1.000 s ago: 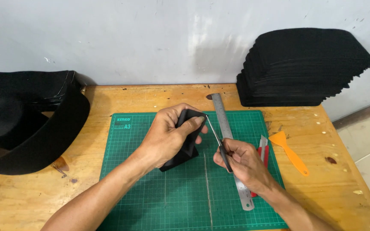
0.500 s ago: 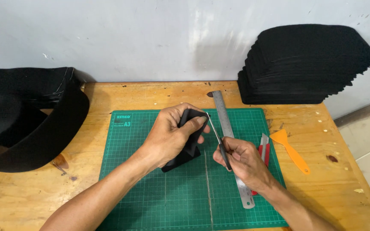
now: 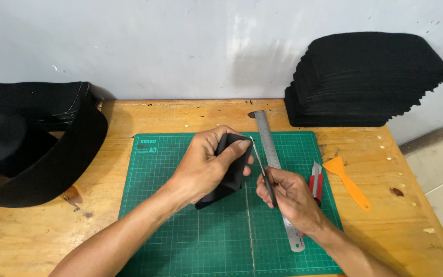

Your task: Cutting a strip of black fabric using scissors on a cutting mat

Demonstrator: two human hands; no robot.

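Note:
My left hand grips a folded piece of black felt above the green cutting mat. My right hand holds a thin dark-handled blade tool whose metal tip points up at the felt's top edge beside my left thumb. A steel ruler lies on the mat under my right hand, running from the far edge toward me.
A red utility knife and an orange plastic scraper lie right of the ruler. A tall stack of black felt sheets stands at the back right. A large black felt band fills the left of the wooden table.
Both hands stay in nearly the same place; the blade tip has shifted slightly along the felt's edge.

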